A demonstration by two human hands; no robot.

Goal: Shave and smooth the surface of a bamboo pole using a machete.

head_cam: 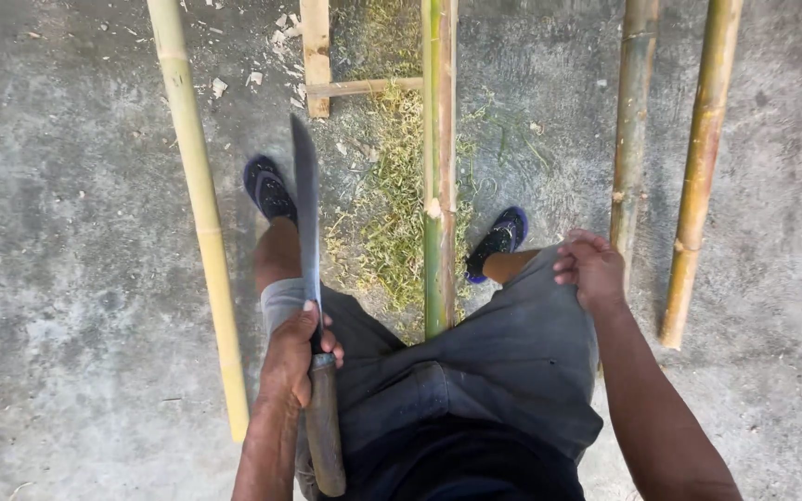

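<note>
1. The left hand (pixel 294 357) is closed around the wooden handle of a machete (pixel 308 241), gripping it just below the blade; the handle's butt sticks out toward the camera.
2. The machete's long dark blade points away from the person, over the left knee and toward the left sandal (pixel 268 188).
3. The right hand (pixel 591 269) holds nothing; its fingers are loosely curled and rest on the grey shorts (pixel 503 362) at the right knee.
4. A split green bamboo pole (pixel 438 186) runs between the person's legs, its near end hidden by the shorts.
5. Green shavings (pixel 392 213) lie on the concrete floor (pixel 76 241) beside that pole, between the two sandals.
6. A pale yellow bamboo pole (pixel 204 213) lies on the floor left of the left foot.
7. Two more bamboo poles (pixel 698 176) lie to the right, near the right hand but apart from it.
8. The right sandal (pixel 501 239) sits just right of the split pole.
</note>
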